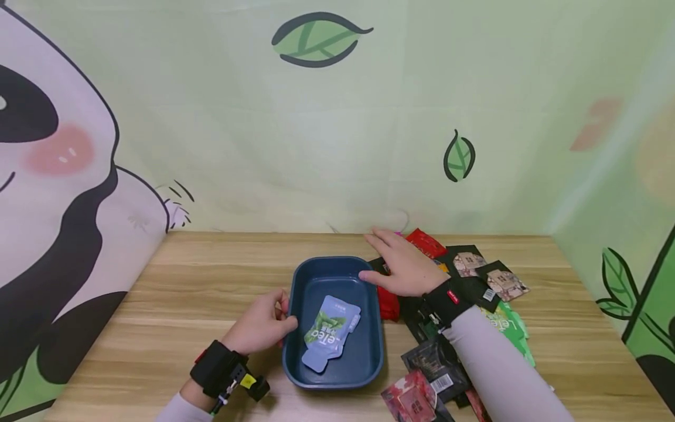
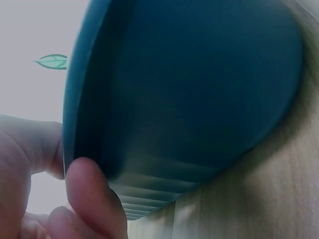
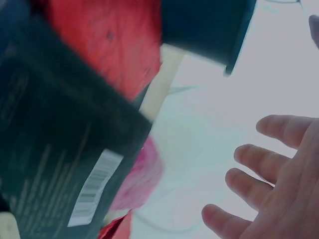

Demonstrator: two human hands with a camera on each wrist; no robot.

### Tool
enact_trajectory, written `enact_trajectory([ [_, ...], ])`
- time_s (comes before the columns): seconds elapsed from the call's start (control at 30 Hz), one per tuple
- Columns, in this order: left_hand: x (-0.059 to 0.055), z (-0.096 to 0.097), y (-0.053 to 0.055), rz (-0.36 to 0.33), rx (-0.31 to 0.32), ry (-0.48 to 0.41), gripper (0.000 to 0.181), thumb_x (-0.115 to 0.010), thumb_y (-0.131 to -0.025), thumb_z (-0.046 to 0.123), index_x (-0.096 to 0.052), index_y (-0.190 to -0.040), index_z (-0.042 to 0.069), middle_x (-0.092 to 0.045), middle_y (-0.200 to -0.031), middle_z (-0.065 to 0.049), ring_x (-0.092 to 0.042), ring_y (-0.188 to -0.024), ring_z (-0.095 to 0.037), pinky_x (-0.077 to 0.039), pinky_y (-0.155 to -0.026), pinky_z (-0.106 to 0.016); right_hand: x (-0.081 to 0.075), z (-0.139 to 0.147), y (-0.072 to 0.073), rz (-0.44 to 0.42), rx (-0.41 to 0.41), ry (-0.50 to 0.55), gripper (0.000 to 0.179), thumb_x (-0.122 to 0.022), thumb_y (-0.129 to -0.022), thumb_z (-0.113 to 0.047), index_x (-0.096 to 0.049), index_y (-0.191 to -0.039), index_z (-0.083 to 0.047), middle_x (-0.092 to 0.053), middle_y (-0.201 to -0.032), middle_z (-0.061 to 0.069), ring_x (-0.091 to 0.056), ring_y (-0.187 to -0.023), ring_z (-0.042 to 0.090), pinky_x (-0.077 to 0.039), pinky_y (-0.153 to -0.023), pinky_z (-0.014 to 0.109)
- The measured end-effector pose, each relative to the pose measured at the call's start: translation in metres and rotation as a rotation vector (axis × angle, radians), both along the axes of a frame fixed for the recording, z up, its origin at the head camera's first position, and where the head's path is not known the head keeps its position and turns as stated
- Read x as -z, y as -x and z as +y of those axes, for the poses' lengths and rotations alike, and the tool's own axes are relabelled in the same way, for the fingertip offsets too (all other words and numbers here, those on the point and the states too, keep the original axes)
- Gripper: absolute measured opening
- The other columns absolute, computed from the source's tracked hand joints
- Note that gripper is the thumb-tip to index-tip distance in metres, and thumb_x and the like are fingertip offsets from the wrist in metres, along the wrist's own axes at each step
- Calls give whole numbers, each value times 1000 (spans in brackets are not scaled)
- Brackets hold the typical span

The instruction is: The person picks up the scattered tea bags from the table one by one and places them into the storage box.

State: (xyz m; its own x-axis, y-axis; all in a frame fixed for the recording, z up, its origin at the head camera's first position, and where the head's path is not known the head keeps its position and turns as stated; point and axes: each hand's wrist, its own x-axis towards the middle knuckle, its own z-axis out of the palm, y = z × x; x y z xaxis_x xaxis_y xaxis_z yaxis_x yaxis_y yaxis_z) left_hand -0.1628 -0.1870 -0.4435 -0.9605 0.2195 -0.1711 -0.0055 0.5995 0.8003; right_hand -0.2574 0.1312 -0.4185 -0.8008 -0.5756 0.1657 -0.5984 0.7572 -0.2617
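Note:
A dark blue rectangular tray [image 1: 333,384] stands on the wooden table, and a light blue LeTea pouch [image 1: 329,331] lies inside it. My left hand [image 1: 263,322] pinches the tray's left rim between thumb and fingers; the left wrist view shows the tray's outer wall [image 2: 199,99] up close. To the tray's right, my right hand [image 1: 403,266] is spread over a pile of packets, its fingers apart and holding nothing. Below it in the right wrist view are a black packet with a barcode [image 3: 60,144] and a red packet [image 3: 109,45].
Several packets spread along the tray's right side: a red one [image 1: 426,243] at the back, black ones with a house picture [image 1: 506,281], a green pouch [image 1: 511,331] partly under the right forearm, and a red-pink one [image 1: 413,398] in front. A printed cloth wall [image 1: 237,146] stands behind the table.

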Motion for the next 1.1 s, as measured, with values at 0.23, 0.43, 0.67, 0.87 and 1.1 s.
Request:
enact_trajectory([
  [0.23,1,-1,1,2,17,11,21,-63,-88,18,-49,-98,7,-57,-60,-6,-60,-53,-31,-38,-44,-29,8,8,23,-24,122,-55,89,-50,-90,-63,-34,-156,-6,-31,-159,17,-34,-144,33,-31,-112,47],
  [0.43,1,-1,1,10,13,5,21,-64,-88,17,-49,-98,6,-56,-61,-7,-59,-52,-30,-39,-45,-30,20,8,39,-23,195,-116,85,-56,-88,-59,-40,-153,-7,-37,-155,18,-40,-138,36,-35,-109,51],
  [0.67,1,-2,0,11,8,-1,20,-64,-87,16,-50,-97,5,-56,-61,-7,-59,-52,-31,-40,-45,-31,36,5,47,-7,287,-167,75,-62,-85,-49,-47,-147,-8,-47,-143,19,-47,-127,37,-44,-100,53],
  [0.87,2,-1,0,10,19,-2,20,-63,-87,16,-49,-97,6,-56,-61,-7,-59,-53,-32,-40,-45,-31,45,3,46,-42,351,-166,71,-63,-84,-44,-49,-144,-8,-48,-132,19,-51,-118,36,-48,-95,51],
  [1.1,0,-1,0,11,17,0,21,-63,-88,16,-49,-98,5,-56,-61,-7,-59,-53,-31,-40,-45,-31,47,2,43,-31,367,-125,70,-66,-81,-35,-49,-142,-5,-47,-127,21,-55,-108,36,-51,-87,51],
])
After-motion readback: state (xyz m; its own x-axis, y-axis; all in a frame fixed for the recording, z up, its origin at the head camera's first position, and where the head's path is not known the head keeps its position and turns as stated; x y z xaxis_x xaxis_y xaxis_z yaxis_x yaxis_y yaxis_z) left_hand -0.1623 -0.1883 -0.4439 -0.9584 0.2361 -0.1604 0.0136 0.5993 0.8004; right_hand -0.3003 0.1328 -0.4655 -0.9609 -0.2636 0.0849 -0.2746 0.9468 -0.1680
